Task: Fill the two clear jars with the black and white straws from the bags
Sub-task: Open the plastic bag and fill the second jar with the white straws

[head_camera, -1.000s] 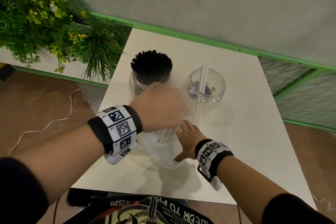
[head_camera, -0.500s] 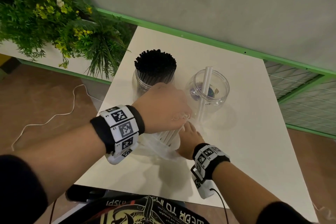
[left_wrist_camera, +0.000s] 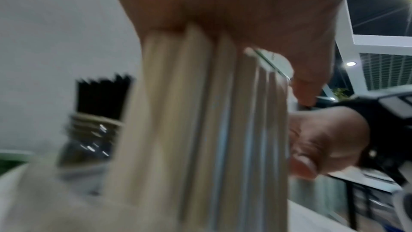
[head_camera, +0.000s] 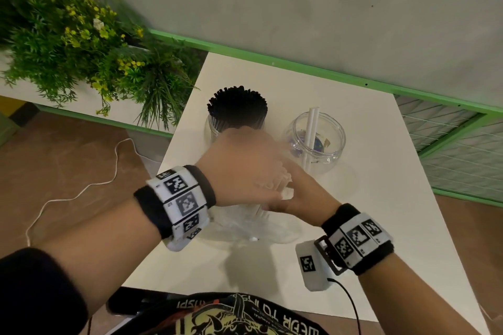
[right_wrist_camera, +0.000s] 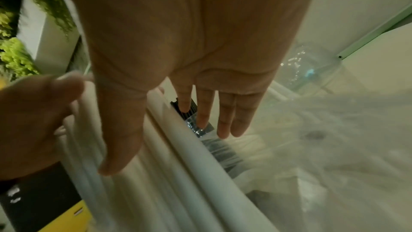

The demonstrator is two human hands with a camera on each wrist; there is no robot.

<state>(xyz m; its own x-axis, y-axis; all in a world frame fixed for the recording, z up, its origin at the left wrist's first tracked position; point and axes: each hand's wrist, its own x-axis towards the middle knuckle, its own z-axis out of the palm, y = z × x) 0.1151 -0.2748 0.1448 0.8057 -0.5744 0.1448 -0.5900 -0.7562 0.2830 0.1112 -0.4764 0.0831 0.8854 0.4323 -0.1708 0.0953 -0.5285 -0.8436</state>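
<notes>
A clear jar [head_camera: 215, 128] packed with black straws [head_camera: 236, 109] stands at the back left of the white table [head_camera: 381, 171]. To its right, a second clear jar [head_camera: 334, 144] holds two white straws [head_camera: 310, 128]. My left hand [head_camera: 245, 168] grips a bundle of white straws [left_wrist_camera: 200, 112], whose lower ends stand in a clear plastic bag [head_camera: 239, 228]. My right hand [head_camera: 296, 196] reaches in beside the bundle. In the right wrist view its fingers [right_wrist_camera: 225, 112] are straight and the thumb lies against the white straws [right_wrist_camera: 169, 147].
Green plants [head_camera: 81, 49] fill a planter left of the table. A white cable [head_camera: 73, 196] trails on the brown floor. A green-framed wire panel [head_camera: 457, 149] runs along the right, and a grey wall rises behind the table.
My right hand has slid up from the bag and lies against the bundle just under my left hand. My left hand keeps its grip on the white straws.
</notes>
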